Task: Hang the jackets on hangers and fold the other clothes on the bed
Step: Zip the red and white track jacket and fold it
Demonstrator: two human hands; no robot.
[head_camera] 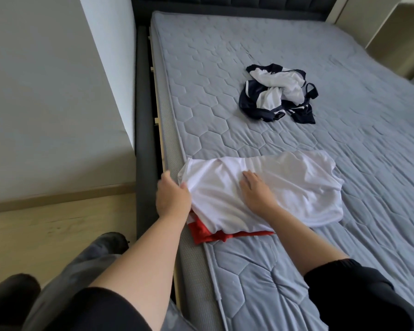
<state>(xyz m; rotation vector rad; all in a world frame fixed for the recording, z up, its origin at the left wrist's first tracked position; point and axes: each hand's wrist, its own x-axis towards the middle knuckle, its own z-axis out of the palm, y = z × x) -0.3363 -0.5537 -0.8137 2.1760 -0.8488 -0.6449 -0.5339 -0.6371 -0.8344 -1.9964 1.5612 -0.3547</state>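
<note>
A person leans over a bare quilted grey mattress (225,51); the left hand (173,197) pinches the left edge of a white garment (296,187), thumb on top of the cloth and fingers curled beneath; the right hand (256,189) lies flat on the middle of the same garment, fingers straight and pressing down. The white garment is spread across the near left part of the mattress, its left end reaching the mattress edge; a red garment (208,232) shows from beneath it at 6 o'clock, partly covered. Well apart, at 1 o'clock from the hands, a crumpled navy-and-white garment (277,91) sits in a heap near the middle of the mattress. A dark bed frame (141,115) runs along the left at 9 o'clock; pale wooden floor (34,230) lies beyond it.
</note>
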